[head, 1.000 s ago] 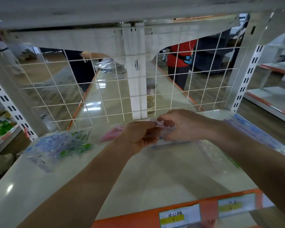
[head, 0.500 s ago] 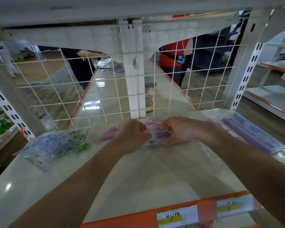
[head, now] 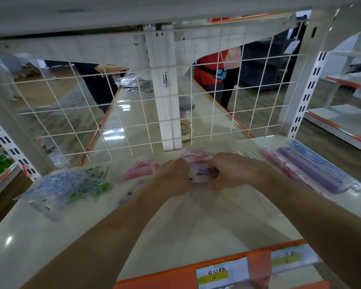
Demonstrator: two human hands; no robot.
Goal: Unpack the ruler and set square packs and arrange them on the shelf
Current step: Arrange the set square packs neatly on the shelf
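Here the small pack (head: pixel 200 174) sits mid-depth on the shelf (head: pixel 196 226), pinched at either end by curled fingers of the left hand (head: pixel 173 176) and right hand (head: pixel 236 171). It is best laid flat, squared against the pink packs (head: pixel 141 170). A limp clear bag (head: pixel 263 203) beside the right wrist looks empty. Ruler packs (head: pixel 313 174) lie further right.

I'm looking into a shop: white metal shelving with slotted uprights (head: pixel 308 90), a wire-grid back panel (head: pixel 71 113) and an orange front strip (head: pixel 165 276) carrying price labels (head: pixel 222 275). Another shelving run (head: pixel 338 122) stands to my right (same white boards, same orange edging), and sealed packs of rulers (head: pixel 313 170) lie on the shelf (head: pixel 175 226).
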